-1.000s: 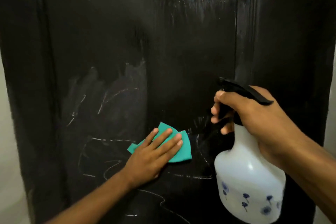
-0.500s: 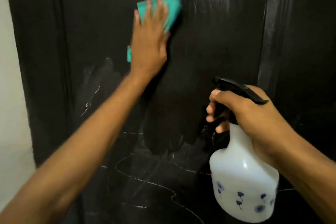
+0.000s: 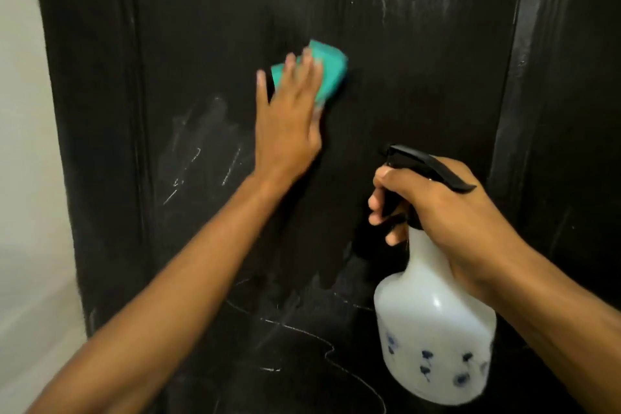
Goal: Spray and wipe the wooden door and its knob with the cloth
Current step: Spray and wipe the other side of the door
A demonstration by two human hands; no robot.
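Note:
A dark, almost black wooden door (image 3: 420,84) fills the view, wet and shiny near the top, with pale chalky streaks lower down. My left hand (image 3: 289,124) presses a folded teal cloth (image 3: 327,72) flat against the door's upper middle, fingers straight. To the lower right, my right hand (image 3: 447,212) grips the neck of a white spray bottle (image 3: 437,329) with blue flower prints and a black trigger head, fingers curled round the trigger. The nozzle points at the door. No knob is in view.
A pale wall (image 3: 27,178) runs down the left edge beside the door's raised left stile (image 3: 97,144). Another raised vertical moulding (image 3: 537,77) stands on the right side of the door.
My left hand swept the cloth from the door's lower part up high, then came down somewhat to the upper middle. The right hand and bottle have held nearly still.

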